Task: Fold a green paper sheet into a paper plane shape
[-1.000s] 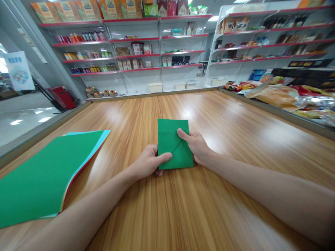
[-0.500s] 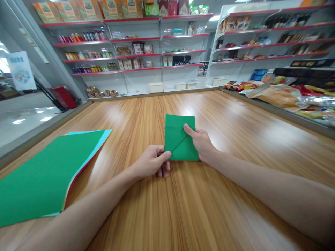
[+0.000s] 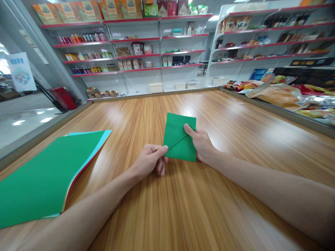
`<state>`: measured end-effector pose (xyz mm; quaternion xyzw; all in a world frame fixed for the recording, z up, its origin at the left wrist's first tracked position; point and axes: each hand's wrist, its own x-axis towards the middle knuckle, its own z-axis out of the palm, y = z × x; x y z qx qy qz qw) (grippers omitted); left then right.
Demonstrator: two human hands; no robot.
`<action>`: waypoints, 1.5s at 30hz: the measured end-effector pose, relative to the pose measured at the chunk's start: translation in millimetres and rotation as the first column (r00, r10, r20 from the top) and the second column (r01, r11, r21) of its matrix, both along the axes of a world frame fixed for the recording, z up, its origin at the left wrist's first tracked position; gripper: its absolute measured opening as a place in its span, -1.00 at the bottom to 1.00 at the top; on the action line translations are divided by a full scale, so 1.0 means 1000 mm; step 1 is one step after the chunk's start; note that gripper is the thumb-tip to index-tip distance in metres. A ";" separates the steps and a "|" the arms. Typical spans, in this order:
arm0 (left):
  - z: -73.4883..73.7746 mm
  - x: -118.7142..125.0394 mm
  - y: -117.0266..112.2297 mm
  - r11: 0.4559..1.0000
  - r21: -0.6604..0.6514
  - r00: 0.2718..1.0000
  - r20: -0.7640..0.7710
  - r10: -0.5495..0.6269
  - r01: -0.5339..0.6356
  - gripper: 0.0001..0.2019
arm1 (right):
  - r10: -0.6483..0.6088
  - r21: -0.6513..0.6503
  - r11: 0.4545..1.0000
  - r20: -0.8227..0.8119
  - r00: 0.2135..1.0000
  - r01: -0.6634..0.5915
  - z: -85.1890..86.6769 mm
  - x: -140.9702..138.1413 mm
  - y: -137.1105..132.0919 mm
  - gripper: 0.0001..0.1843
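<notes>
Between my hands is a folded piece of green paper (image 3: 178,134), held just above the wooden table (image 3: 136,122). A diagonal edge or crease runs across it from lower left to upper right. My left hand (image 3: 151,157) pinches its lower-left corner, thumb on top and fingers curled below. On the right side, my right hand (image 3: 201,141) grips the paper with the thumb pressed on its face and the other fingers hidden behind. A stack of coloured paper sheets (image 3: 47,174), green uppermost with blue and red edges showing, lies to the left by my left forearm.
Beyond the table's raised rim (image 3: 157,93) stand shelves (image 3: 138,69) of bottles, boxes and packets. Packaged food (image 3: 282,94) is heaped past the right rim. A red hand truck (image 3: 62,97) stands on the floor at the left.
The folded green paper has tilted slightly clockwise. My left hand has shifted a little left and up with the corner; my right hand has barely moved.
</notes>
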<state>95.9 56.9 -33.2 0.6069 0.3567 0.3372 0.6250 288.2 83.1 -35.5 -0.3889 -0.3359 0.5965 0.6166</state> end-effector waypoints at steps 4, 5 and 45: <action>-0.001 -0.004 0.005 0.992 -0.101 0.994 0.087 -0.072 0.080 -0.48 | 0.076 0.044 0.996 0.044 0.996 -0.078 -0.002 -0.001 -0.001 -0.67; -0.001 -0.004 0.005 0.992 -0.095 0.995 0.064 -0.079 0.084 -0.49 | 0.111 0.060 0.992 0.063 0.992 -0.115 -0.003 -0.001 -0.002 -0.67; 0.003 0.001 0.000 0.999 -0.030 0.986 0.161 -0.036 0.041 -0.66 | 0.421 0.093 0.893 0.176 0.890 -0.441 -0.007 0.004 -0.011 -0.77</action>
